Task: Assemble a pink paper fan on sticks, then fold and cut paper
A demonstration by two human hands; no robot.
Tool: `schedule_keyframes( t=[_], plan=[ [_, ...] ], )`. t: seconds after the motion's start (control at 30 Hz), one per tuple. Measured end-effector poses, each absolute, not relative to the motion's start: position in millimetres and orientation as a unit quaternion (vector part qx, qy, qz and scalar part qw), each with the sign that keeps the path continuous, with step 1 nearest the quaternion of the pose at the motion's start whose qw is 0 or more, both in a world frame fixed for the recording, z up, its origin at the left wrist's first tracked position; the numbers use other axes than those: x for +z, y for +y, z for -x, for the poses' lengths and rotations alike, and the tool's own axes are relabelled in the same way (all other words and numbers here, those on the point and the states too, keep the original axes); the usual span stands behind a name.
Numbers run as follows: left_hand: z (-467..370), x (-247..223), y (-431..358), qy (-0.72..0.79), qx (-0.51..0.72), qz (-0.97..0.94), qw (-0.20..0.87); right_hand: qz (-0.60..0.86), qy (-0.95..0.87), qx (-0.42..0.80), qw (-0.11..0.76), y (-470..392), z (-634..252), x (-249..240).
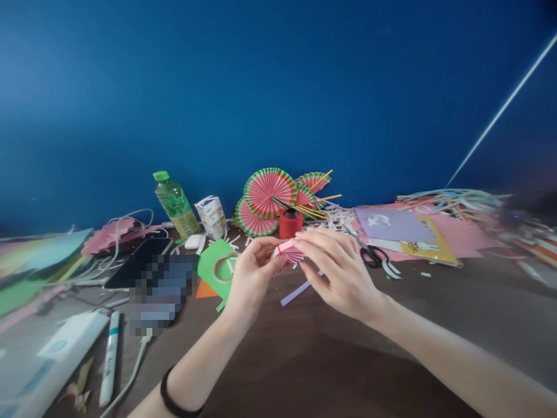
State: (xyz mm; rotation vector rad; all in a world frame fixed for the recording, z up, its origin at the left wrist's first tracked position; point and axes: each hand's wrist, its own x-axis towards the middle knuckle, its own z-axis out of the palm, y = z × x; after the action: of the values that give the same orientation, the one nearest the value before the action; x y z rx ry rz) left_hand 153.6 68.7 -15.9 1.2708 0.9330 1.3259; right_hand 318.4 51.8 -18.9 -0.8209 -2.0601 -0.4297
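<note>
Between my hands is a small pink pleated paper fan (pixel 288 255), with a thin red band across its folded strip. My left hand (pixel 256 270) pinches the fan's left end between thumb and fingers. On the other side, the fingers of my right hand (pixel 337 270) close over its right end and partly hide it. A red spool of thread (pixel 290 223) stands just behind the fan. Under and beside my right hand lies a lilac paper strip (pixel 300 291).
Finished-looking watermelon paper fans (pixel 270 194) lean at the back wall. A green bottle (pixel 176 203), a carton (pixel 212 216), green paper (pixel 217 264) and a tape roll (pixel 216 271) sit left. Black scissors (pixel 373 255) and a purple sheet (pixel 394 226) lie right; a marker (pixel 109 360) is near left.
</note>
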Motion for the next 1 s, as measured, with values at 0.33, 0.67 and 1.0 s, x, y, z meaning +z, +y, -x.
schedule_keyframes(
  t=[0.33,0.67,1.0],
  plan=[
    [-161,-17,58,0.34,0.533,-0.531,0.564,0.375,-0.797,0.06,0.47,55,-312,-24],
    [-156,-21,64,0.388,0.52,-0.63,0.426,0.334,-0.751,0.264,0.505,53,-314,-19],
    [-156,-10,56,0.411,0.524,-0.662,0.344,0.365,-0.775,0.165,0.489,53,-313,-20]
  ],
)
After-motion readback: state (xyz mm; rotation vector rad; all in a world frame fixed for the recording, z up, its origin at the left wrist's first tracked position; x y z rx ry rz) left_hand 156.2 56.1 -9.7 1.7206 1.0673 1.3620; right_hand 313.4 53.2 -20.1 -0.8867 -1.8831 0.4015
